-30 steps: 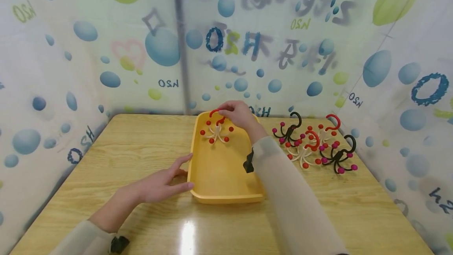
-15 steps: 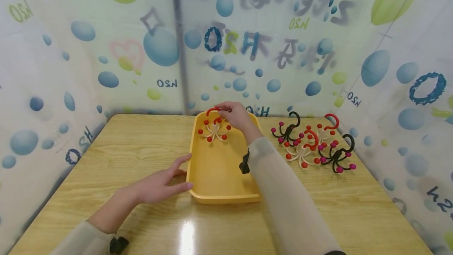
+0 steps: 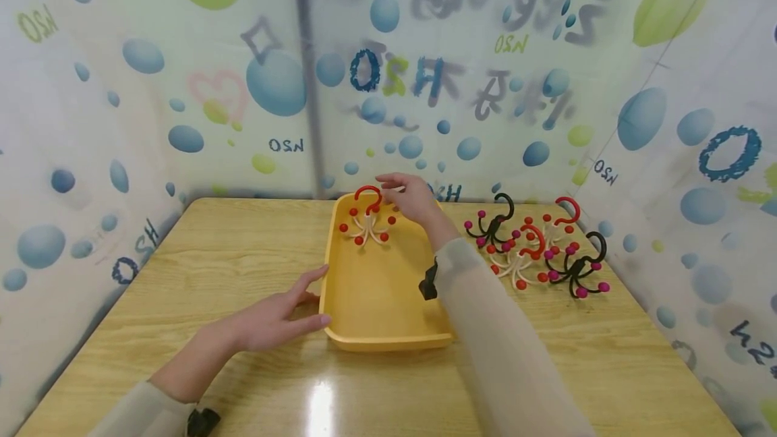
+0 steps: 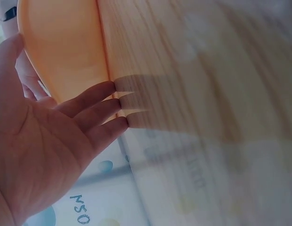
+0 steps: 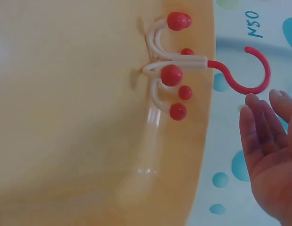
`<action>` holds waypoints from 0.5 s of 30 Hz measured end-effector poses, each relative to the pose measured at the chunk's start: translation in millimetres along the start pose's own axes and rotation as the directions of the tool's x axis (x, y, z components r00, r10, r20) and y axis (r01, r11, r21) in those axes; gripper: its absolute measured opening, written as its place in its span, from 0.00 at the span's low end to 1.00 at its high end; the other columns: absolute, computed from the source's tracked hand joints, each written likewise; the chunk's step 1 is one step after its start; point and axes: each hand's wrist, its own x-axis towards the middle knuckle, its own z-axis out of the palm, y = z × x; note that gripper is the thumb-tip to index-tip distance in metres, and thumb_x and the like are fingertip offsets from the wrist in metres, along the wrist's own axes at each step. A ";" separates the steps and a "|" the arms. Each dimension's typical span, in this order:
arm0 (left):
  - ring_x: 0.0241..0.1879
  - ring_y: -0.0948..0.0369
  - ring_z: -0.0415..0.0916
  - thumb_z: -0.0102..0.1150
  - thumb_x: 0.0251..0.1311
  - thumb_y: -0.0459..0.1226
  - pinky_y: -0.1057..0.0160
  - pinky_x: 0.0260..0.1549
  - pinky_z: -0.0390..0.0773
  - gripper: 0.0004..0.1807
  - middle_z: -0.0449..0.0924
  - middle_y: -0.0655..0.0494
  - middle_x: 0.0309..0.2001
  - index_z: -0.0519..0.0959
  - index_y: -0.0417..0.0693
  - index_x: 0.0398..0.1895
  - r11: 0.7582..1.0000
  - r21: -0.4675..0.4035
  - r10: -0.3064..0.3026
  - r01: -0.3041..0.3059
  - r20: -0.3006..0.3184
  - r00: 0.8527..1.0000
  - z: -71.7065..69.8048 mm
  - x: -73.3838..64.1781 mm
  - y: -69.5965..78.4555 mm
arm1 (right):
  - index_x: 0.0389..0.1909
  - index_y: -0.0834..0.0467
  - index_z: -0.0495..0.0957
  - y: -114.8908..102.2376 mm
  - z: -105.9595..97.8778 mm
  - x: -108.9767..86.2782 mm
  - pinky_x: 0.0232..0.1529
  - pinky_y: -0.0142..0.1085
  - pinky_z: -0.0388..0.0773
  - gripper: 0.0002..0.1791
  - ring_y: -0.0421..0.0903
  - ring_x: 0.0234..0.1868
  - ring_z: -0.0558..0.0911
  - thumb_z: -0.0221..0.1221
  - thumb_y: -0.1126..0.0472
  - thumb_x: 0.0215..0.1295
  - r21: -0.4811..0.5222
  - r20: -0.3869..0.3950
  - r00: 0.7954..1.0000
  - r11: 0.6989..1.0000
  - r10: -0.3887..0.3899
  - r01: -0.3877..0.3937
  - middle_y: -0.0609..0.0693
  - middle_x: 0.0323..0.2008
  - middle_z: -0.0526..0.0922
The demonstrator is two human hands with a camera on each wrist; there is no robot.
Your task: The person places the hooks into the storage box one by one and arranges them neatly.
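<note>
A white multi-arm hanging hook (image 3: 367, 224) with red ball tips and a red curved top stands upright in the yellow tray (image 3: 382, 288), near its back left. Just right of that red curve is my right hand (image 3: 414, 199), fingers extended and holding nothing. In the right wrist view the fingertips lie close to the red hook (image 5: 240, 89); whether they touch it I cannot tell. My left hand (image 3: 273, 321) rests against the tray's left side. In the left wrist view its fingers are fairly straight along the outer wall, with the thumb at the rim (image 4: 30, 61).
Right of the tray several similar hooks stand grouped on the wooden table (image 3: 231, 248): black ones (image 3: 577, 268) with magenta balls and white ones (image 3: 517, 261) with red balls. A patterned curtain (image 3: 243, 120) hangs behind and along both sides.
My right hand has let go of the white hook's red top and moved slightly right, its fingers spreading. The hook stays standing in the tray. My left hand has kept its place.
</note>
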 end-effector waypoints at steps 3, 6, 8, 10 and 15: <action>0.76 0.40 0.73 0.58 0.77 0.66 0.30 0.76 0.67 0.51 0.77 0.42 0.76 0.43 0.68 0.91 1.000 0.008 -0.004 0.004 -0.004 1.000 0.7 -0.1 0.4 | 0.71 0.51 0.83 -1.4 -10.5 -6.8 0.62 0.54 0.87 0.19 0.56 0.54 0.88 0.58 0.59 0.86 -0.008 -0.016 1.000 1.000 -0.008 0.008 0.56 0.65 0.86; 0.76 0.40 0.74 0.58 0.76 0.66 0.29 0.76 0.68 0.51 0.78 0.44 0.75 0.43 0.68 0.91 1.000 0.023 -0.001 0.001 -0.007 1.000 0.3 -0.6 1.0 | 0.70 0.50 0.84 -5.3 -22.9 -16.9 0.61 0.53 0.88 0.18 0.54 0.52 0.88 0.60 0.57 0.85 -0.020 -0.024 1.000 1.000 -0.017 0.017 0.55 0.63 0.87; 0.76 0.40 0.74 0.58 0.76 0.66 0.29 0.76 0.68 0.51 0.78 0.44 0.75 0.43 0.67 0.91 0.999 0.032 0.007 -0.007 -0.009 1.000 -0.4 -1.0 2.5 | 0.69 0.50 0.85 -9.4 -33.2 -26.3 0.60 0.52 0.88 0.18 0.54 0.52 0.89 0.61 0.57 0.85 -0.034 -0.031 0.999 0.999 -0.026 0.025 0.55 0.62 0.88; 0.75 0.40 0.75 0.58 0.76 0.65 0.29 0.75 0.68 0.51 0.79 0.44 0.74 0.43 0.66 0.91 0.999 0.043 0.019 -0.018 -0.011 1.000 -0.7 -1.3 3.2 | 0.69 0.51 0.85 -12.9 -43.7 -36.1 0.61 0.53 0.88 0.18 0.54 0.52 0.89 0.61 0.57 0.84 -0.036 -0.032 0.999 0.999 -0.032 0.031 0.55 0.62 0.88; 0.75 0.39 0.75 0.59 0.77 0.64 0.29 0.75 0.68 0.51 0.79 0.41 0.74 0.43 0.65 0.91 0.998 0.047 0.030 -0.030 -0.007 1.000 0.1 -2.0 3.1 | 0.70 0.51 0.84 -16.1 -68.8 -60.9 0.59 0.52 0.88 0.19 0.54 0.52 0.89 0.61 0.56 0.84 -0.045 -0.012 0.998 0.998 -0.054 0.053 0.56 0.64 0.87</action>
